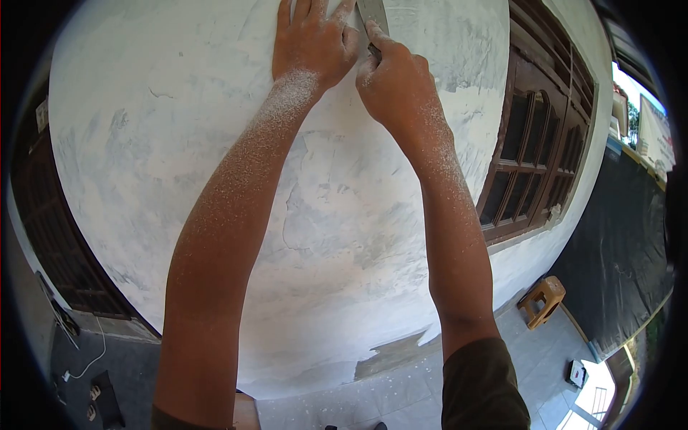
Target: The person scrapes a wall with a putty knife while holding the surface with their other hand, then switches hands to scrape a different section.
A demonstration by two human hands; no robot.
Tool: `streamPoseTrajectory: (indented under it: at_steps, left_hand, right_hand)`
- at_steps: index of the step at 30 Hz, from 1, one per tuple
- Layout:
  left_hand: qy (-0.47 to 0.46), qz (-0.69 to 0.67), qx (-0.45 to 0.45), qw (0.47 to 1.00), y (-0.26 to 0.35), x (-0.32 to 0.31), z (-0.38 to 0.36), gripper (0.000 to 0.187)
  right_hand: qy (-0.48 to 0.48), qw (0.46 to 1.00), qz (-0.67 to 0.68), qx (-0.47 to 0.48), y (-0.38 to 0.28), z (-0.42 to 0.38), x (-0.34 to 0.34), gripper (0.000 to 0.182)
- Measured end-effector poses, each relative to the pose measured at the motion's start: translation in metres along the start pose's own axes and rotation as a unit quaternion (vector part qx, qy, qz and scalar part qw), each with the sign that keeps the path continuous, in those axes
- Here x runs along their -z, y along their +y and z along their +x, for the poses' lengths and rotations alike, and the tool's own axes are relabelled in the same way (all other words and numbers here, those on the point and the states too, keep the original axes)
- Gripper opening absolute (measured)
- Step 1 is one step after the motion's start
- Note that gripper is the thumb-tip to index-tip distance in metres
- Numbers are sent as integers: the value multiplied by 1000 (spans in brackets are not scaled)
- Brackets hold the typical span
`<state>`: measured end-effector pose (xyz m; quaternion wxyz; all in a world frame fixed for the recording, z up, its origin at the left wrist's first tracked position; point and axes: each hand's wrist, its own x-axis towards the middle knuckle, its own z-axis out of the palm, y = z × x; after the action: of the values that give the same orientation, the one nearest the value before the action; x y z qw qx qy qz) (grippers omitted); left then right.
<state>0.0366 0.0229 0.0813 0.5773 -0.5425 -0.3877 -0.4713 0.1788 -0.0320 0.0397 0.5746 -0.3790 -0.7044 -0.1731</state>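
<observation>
My left hand (315,43) lies high on the white patchy wall (344,186), its fingers stretched upward and cut off by the top edge of the view. To its right, my right hand (398,82) is closed around a putty knife (373,18), index finger along the metal blade. The blade points up, close over the wall, and its tip is out of view. My left thumb is near the blade's left side. White dust coats both hands and forearms. Grey smears, cracks and flaking spots mark the wall.
A brown wooden window (527,158) is on the right, and a dark slatted door (64,229) at left. A small stool (542,301) stands below the window on the tiled floor (401,401). A white cord (100,347) and sandals (93,401) lie at lower left.
</observation>
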Motion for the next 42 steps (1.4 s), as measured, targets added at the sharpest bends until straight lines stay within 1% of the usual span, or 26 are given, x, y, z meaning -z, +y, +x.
streamPoseTrajectory:
  at_steps: [1,5,7,8,9,10,11,13,14,16,18,20,23,24,26,27,28,30,32,35,38,40,42]
  left_hand:
    - [-2,0,1,1000,0,-1,0,60]
    - [-2,11,-2,1000,-1,-1,-1,60]
    - [3,1,-1,1000,-1,-1,0,60]
    - [-1,18,1,1000,-1,0,0,60]
    - [-7,35,-1,999,0,-1,0,60]
    - [-7,34,-4,999,0,-1,0,60]
    - [-3,28,-9,1000,0,-2,0,61]
    - [-2,25,-10,1000,-2,-3,-2,61]
    - [1,23,-6,1000,-1,-4,0,61]
    - [2,21,-3,1000,-1,-4,-1,62]
    - [3,22,1,1000,0,-4,-1,62]
    - [-2,26,-7,1000,0,-1,-1,62]
    - [-3,30,-8,1000,0,-2,-1,62]
    - [3,28,-9,1000,-1,-2,-1,62]
    - [-10,24,-2,1000,1,1,-2,63]
    - [-19,21,6,1000,1,1,0,63]
    - [-16,22,4,1000,1,2,1,63]
    - [-10,45,-12,999,0,0,-2,64]
    - [-5,43,-11,999,-1,-4,0,64]
    - [-7,45,-10,999,-1,-4,-1,65]
    - [-16,47,-8,999,-1,1,-2,65]
    - [-25,40,-14,999,0,-2,-3,65]
    - [-15,44,-14,999,-1,-3,-1,65]
  right_hand:
    - [11,1000,18,2,-1,7,1,48]
    - [3,1000,9,1,-2,-9,2,48]
    - [18,1000,-17,14,1,-20,-3,42]
    - [20,999,-18,17,0,-11,-4,42]
    - [43,999,-18,22,0,2,-6,43]
    - [66,997,-18,26,-1,8,-7,44]
    - [67,997,-18,26,0,10,-7,44]
    - [35,999,-9,0,-5,8,-2,46]
    - [33,999,-7,0,-3,0,-2,46]
    - [-4,1000,-12,-15,4,-24,-3,45]
    - [11,1000,-25,1,5,-19,-8,45]
    - [40,999,10,0,4,2,-10,47]
    - [47,999,14,13,2,4,-8,48]
    - [45,999,15,16,2,-4,-7,48]
    - [8,1000,-4,11,4,-27,-4,47]
    - [-23,1000,5,-14,3,-22,-1,47]
    - [-19,1000,5,-13,3,-12,-1,47]
    - [28,999,24,13,3,10,-2,47]
    - [26,999,41,14,2,7,-1,47]
    - [17,999,25,16,6,-13,-3,47]
    - [5,1000,13,22,7,-1,-4,50]
    - [6,1000,27,0,-4,18,3,52]
    - [8,1000,16,13,1,10,4,50]
